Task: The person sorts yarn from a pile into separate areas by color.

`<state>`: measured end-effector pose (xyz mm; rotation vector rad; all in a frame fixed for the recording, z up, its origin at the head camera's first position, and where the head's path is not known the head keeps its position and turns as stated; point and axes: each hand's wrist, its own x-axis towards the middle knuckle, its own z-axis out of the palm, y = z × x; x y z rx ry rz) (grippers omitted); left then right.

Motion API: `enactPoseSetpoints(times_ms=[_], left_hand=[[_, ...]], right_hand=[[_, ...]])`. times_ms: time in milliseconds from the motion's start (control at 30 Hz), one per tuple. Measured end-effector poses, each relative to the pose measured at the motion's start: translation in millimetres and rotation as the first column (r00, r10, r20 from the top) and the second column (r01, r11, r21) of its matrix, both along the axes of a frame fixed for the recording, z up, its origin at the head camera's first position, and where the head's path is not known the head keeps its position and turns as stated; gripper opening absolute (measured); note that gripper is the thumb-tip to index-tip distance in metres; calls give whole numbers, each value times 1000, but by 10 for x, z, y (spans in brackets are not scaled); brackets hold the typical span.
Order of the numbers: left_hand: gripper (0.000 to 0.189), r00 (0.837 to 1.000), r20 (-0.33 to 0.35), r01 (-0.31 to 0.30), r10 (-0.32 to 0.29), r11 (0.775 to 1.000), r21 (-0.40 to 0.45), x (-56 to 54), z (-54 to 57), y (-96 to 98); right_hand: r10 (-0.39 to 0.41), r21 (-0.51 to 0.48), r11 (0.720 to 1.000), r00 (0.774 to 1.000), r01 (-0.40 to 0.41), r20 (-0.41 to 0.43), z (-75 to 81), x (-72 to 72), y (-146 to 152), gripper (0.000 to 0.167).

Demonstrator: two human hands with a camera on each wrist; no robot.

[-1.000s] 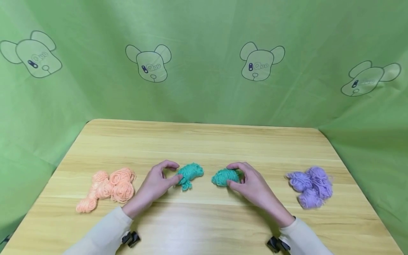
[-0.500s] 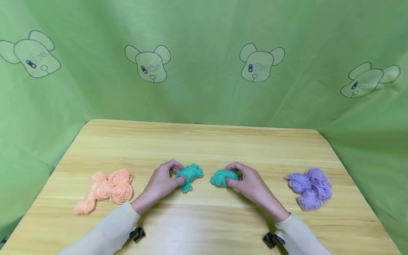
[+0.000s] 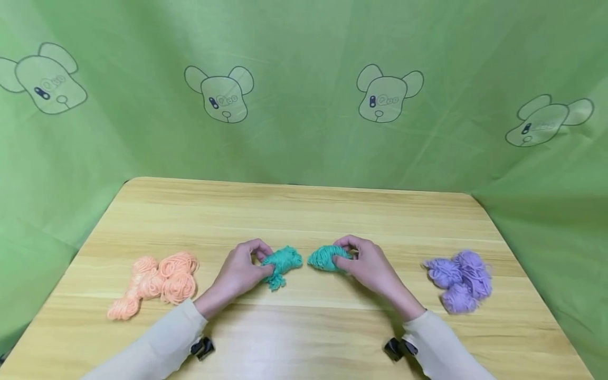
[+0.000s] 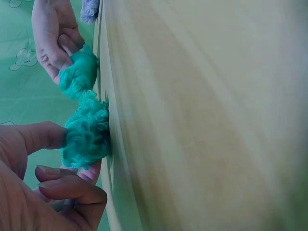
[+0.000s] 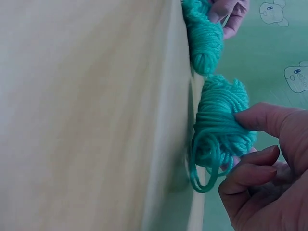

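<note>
Two small green balls of yarn lie end to end near the middle of the table, a narrow gap between them in the head view. My left hand pinches the left green yarn ball between thumb and fingers at its outer end; a loose tuft hangs from its near side. My right hand grips the right green yarn ball, thumb on the near side and fingers behind. In the right wrist view, loops of loose strand dangle from this right ball. The left wrist view shows the left ball with a curly, frayed end.
A cluster of several peach yarn balls lies on the left of the wooden table. On the right sits a group of purple yarn balls. Green cloth printed with mouse heads surrounds the table's back and sides.
My left hand has moved right and closed its fingers on the left green ball. My right hand has brought the right ball leftward, narrowing the gap. The peach and purple clusters stay put.
</note>
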<state>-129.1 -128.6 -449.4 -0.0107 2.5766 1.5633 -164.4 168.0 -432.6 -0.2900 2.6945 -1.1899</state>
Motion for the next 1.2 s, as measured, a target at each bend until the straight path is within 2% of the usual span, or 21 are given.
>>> enactPoseSetpoints(times_ms=[233,567,800,1200], left_hand=[[23,1000,-7,18,-18,1000,1,-3,14,6],[23,999,-22,35,-35,999,15,17,42,10],[22,999,-21,34,-34,999,6,27,32,8],[21,999,-36,36,-36,999,-1,22,5,12]], right_hand=[[-35,-89,995,999,33,-28,71,-137,-94,27],[-92,-101,991,994,86,-62,140,-399,-214,30],[-109,-133,987,988,94,-110,93,-584,-322,30],[-139,-100,987,985,129,-106,1,-843,-475,34]])
